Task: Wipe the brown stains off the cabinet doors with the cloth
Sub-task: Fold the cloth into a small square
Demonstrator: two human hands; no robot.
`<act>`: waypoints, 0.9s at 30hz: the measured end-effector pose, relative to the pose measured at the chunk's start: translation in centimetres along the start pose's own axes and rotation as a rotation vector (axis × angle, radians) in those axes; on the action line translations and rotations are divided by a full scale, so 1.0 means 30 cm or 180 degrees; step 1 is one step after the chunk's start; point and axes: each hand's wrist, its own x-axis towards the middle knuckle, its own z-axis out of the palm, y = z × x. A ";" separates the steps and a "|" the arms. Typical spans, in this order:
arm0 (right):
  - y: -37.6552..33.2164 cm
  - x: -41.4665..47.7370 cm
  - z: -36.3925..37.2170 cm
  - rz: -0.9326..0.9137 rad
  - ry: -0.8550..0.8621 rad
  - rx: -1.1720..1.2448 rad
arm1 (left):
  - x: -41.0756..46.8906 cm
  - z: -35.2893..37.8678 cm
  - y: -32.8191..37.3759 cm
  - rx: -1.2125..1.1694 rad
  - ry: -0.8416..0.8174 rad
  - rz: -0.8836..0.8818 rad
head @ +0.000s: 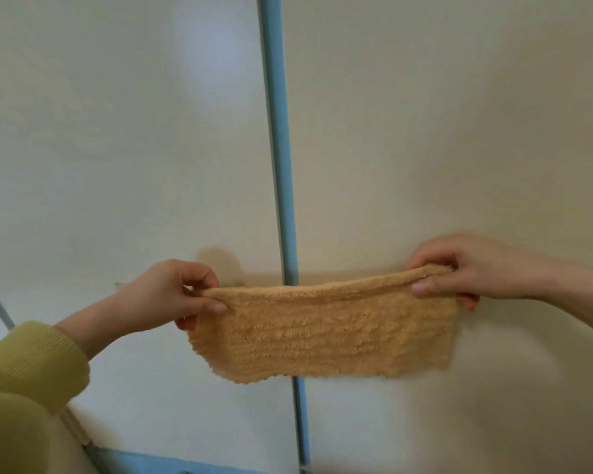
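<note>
Sleeve: a yellow-green ribbed cuff filled the lower left corner, leading up to the left hand.
Left door: a pale cabinet door, bare over most of its face.
Left hand: the left hand was closed on the cloth's upper left corner, thumb in front and fingers curled behind.
Stain: a faint brown stain showed on the left door just above the cloth's top edge; a paler brownish band ran on rightward behind the cloth, though some of that could have been shadow.
Cloth: an orange terry cloth hung stretched between both hands, in front of the doors and across the gap, its top edge taut and its lower edge loose and wavy. I could not tell if it touched the doors.
Gap: a blue strip ran top to bottom between the doors.
Right door: another pale door, no clear stain on its open part.
Right hand: the right hand pinched the upper right corner, bunched between thumb and fingers.
Handling: it looked light, soft and limp, unlikely to slip; I judged it would wipe better folded into a pad and pressed flat under one palm than held by its corners.
</note>
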 end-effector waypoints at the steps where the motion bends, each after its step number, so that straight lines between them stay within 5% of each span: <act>1: -0.045 0.011 -0.050 0.0066 -0.0068 0.0055 | 0.013 -0.057 0.034 0.0036 -0.0053 -0.0041; 6: -0.235 0.019 -0.224 0.0238 -0.0378 0.0094 | 0.023 -0.261 0.183 0.0109 -0.0014 -0.0155; 27: -0.991 -0.159 -0.952 0.0846 0.0026 -0.0464 | 0.061 -1.032 0.862 0.0197 -0.0420 0.0454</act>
